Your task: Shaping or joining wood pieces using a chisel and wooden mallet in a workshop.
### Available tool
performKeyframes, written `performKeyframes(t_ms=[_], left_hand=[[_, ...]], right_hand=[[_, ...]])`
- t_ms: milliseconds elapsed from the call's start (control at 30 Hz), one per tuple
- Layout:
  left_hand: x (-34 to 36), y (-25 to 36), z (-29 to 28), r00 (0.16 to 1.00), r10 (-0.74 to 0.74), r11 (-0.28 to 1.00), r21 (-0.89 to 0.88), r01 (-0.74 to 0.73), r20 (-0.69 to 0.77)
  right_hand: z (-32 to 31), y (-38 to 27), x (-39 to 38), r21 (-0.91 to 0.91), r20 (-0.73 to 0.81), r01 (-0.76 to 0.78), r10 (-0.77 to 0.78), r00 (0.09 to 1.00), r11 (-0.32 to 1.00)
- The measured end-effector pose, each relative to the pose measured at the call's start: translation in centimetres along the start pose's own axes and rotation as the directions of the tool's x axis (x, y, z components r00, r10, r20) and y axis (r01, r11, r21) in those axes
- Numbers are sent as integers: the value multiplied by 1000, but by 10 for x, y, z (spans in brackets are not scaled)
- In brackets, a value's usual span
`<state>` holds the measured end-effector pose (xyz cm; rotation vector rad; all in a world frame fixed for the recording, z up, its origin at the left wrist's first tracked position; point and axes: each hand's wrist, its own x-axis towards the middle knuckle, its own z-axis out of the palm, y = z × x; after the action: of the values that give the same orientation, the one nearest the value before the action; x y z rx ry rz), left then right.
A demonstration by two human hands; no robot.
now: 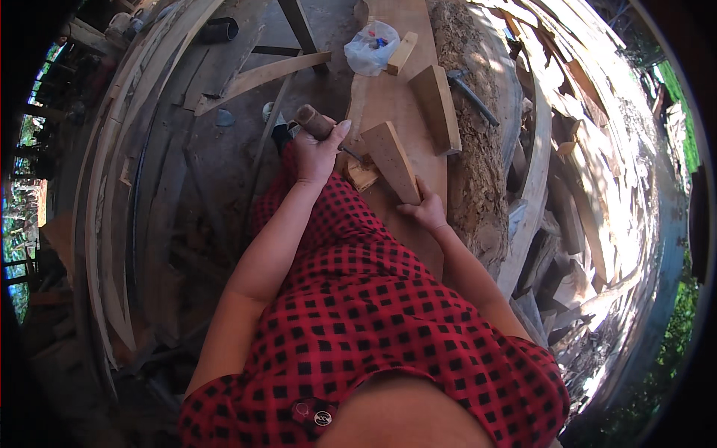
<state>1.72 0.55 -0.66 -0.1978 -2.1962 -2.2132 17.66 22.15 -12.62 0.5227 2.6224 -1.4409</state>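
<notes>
My left hand (318, 154) grips the brown wooden handle (311, 119) of a tool, probably a chisel, with its thin metal shaft pointing down toward a small rough wood block (361, 175). My right hand (426, 208) holds the lower end of a tapered flat wooden piece (390, 158), angled beside that block over a long pale board (377, 104). Farther up, another angled wooden piece (435, 108) rests on the board, with a short block (402, 52) and a plastic bag (371, 48) of small items behind it.
A bark-edged slab (485, 187) runs along the right, with a metal tool (475, 98) lying on it and piled split wood (575, 187) beyond. Long curved-looking planks (123, 164) stand at the left. A dark frame (299, 33) with a wooden brace is at the upper middle.
</notes>
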Motion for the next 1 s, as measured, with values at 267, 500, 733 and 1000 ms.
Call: performKeyframes(t_ms=[267,500,733,1000], left_hand=[[-1,-4,22,995,61,995,68,-67,82],[5,-23,28,990,92,991,83,-101,103],[12,-27,27,992,-61,945,327,21,112],[8,-15,42,995,-7,919,394,-34,102]], right_hand=[[-4,10,2,368,115,-26,-18,993,930],[-15,-13,1,483,209,-181,88,974,856],[-22,-29,0,387,263,-309,218,940,869],[-93,-132,-8,523,14,23,-36,999,852]])
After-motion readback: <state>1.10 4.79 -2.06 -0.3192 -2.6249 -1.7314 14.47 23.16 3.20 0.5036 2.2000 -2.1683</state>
